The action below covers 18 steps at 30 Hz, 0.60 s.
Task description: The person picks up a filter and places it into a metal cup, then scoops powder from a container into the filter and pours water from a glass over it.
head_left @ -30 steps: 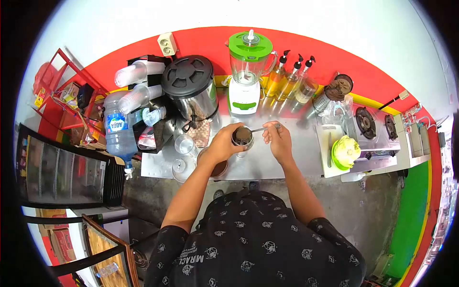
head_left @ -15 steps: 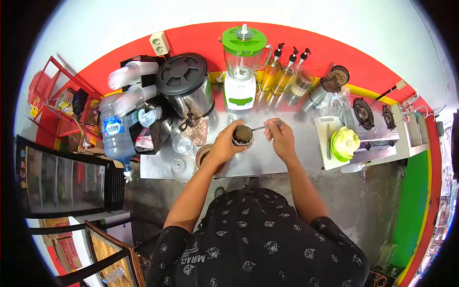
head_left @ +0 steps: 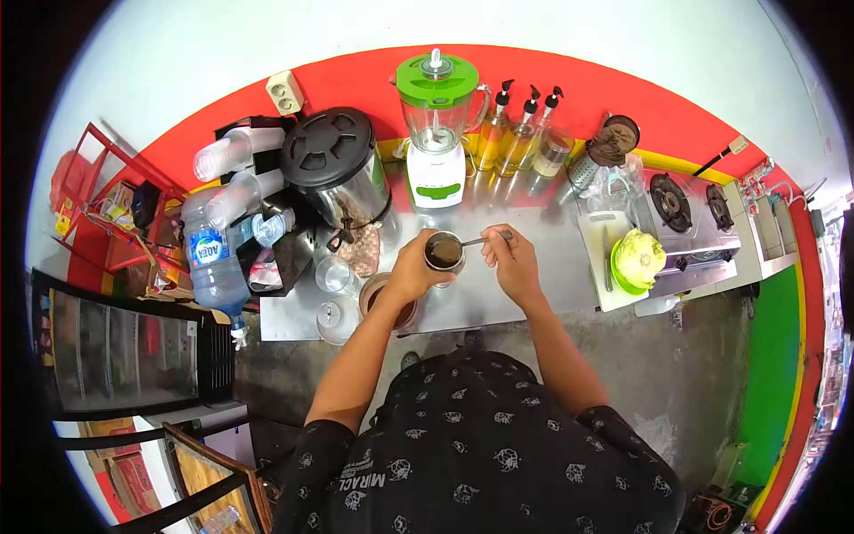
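My left hand (head_left: 414,272) is wrapped round a glass (head_left: 445,265) with dark brown contents, above the metal counter. In my right hand (head_left: 514,270) is the handle of a metal spoon (head_left: 476,241), whose bowl end reaches into the glass. Partly hidden under my left wrist is a brown-rimmed bowl (head_left: 367,288) with something dark brown in it. Just left of it stands an open clear container (head_left: 335,275), and a clear round lid (head_left: 332,314) with a knob lies near the counter's front edge.
Behind my hands stand a green-lidded blender (head_left: 436,173), several pump bottles (head_left: 516,147) and a steel drum with a black lid (head_left: 327,147). To the right, a green vegetable (head_left: 639,258) sits on a white board (head_left: 598,233) beside a gas stove (head_left: 689,218). A water bottle (head_left: 218,280) is left.
The view has shifted slightly. The spoon's end still sits in the glass, and both hands keep their grips; the dark contents look a little different on the surface.
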### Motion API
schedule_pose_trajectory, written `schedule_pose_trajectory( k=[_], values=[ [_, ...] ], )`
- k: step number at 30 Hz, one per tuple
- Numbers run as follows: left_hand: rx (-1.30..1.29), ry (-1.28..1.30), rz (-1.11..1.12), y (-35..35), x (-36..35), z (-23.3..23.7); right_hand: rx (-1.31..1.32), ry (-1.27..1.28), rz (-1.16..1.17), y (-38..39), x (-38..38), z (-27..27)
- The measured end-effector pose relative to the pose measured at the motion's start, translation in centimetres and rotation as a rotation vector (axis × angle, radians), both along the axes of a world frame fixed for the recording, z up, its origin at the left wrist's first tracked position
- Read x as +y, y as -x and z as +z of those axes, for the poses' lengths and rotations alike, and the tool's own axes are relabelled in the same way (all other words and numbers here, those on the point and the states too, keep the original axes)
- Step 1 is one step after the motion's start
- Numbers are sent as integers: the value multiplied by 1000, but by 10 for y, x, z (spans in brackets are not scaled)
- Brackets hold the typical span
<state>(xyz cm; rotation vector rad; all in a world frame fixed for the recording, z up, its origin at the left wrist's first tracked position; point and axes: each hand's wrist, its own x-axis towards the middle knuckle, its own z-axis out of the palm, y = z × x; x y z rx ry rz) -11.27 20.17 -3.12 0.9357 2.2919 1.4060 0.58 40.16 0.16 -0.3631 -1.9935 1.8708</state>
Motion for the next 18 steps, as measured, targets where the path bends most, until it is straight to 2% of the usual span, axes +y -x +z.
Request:
schedule_pose_trajectory(
  k=[5,8,14,18],
  values=[
    [-5,26,22,4,0,-7,15,-15,13,4,-3,2],
    [-58,-51,47,10,-1,-5,38,-29,10,8,-4,-1],
    [-77,47,17,9,-2,9,-13,-101,62,11,-4,5],
    [-87,57,13,13,-5,2,0,-130,80,12,-3,3]
  ],
)
